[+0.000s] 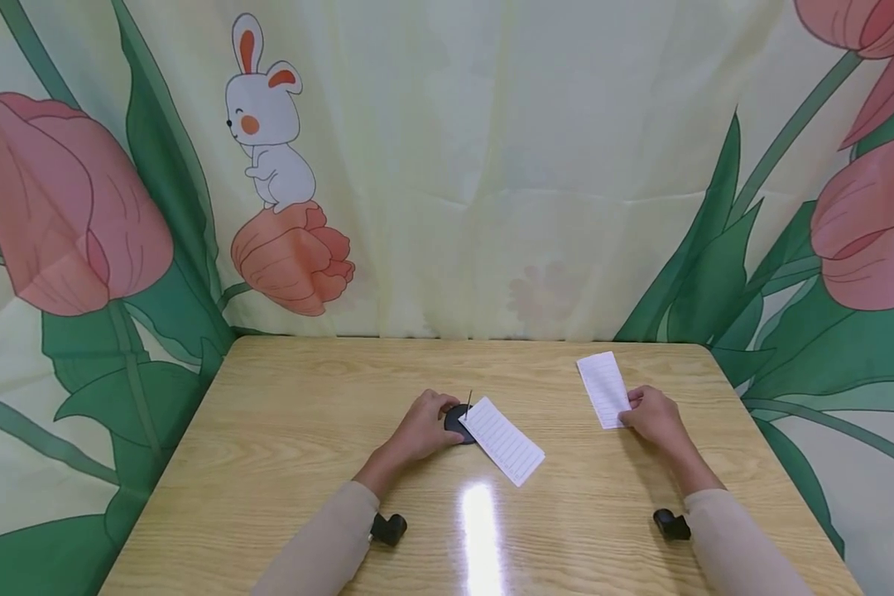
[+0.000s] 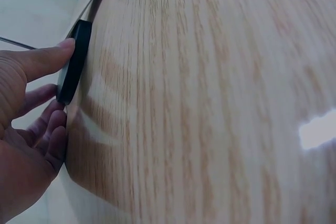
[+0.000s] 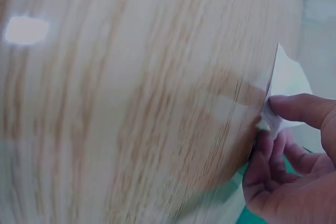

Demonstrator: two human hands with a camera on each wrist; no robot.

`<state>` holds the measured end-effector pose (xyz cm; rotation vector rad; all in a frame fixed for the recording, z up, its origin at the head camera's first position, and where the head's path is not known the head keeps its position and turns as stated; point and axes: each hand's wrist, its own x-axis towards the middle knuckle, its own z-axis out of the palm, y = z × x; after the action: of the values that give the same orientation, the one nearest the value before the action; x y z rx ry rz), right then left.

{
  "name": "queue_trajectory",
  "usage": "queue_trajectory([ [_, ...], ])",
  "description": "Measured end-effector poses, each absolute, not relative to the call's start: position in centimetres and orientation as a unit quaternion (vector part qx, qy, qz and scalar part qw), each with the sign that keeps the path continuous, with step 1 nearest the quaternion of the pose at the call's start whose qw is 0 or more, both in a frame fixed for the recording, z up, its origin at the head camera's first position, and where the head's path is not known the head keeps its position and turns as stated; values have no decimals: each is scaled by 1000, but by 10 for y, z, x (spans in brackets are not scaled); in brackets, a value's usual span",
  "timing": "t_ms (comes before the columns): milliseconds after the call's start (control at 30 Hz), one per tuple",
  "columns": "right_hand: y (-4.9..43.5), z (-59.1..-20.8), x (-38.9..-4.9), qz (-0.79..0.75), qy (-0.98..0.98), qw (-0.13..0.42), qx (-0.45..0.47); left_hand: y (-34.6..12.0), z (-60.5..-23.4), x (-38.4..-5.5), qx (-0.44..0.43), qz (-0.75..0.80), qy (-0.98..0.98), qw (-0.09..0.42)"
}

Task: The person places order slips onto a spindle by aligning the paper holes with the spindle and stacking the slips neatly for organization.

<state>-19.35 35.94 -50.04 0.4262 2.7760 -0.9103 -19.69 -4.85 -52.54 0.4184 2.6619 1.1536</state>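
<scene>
At the middle of the table stands a receipt spike with a round black base (image 1: 458, 424) and a thin upright metal rod (image 1: 469, 401). My left hand (image 1: 426, 426) grips the base at its left side, the thumb on the near edge and fingers on the far one. A lined white paper slip (image 1: 504, 441) overlaps the base and slants down to the right. Farther right, my right hand (image 1: 657, 418) pinches a second lined slip (image 1: 603, 391) by its lower right corner. The right wrist view shows that paper (image 3: 289, 85) bent upward between thumb and fingers.
The wooden table (image 1: 290, 430) ends at a curtain (image 1: 447, 207) printed with tulips and a rabbit. Black wrist cameras sit at the left cuff (image 1: 389, 530) and the right cuff (image 1: 671, 525). Light glares off the near tabletop.
</scene>
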Motion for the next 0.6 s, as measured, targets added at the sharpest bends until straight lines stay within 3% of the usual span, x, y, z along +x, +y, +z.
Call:
queue_trajectory([
  [267,361,-502,-194,-299,941,98,126,-49,-528,-198,141,397,901,106],
  [600,361,-499,-188,-292,953,39,63,-49,-526,-198,148,399,899,104],
])
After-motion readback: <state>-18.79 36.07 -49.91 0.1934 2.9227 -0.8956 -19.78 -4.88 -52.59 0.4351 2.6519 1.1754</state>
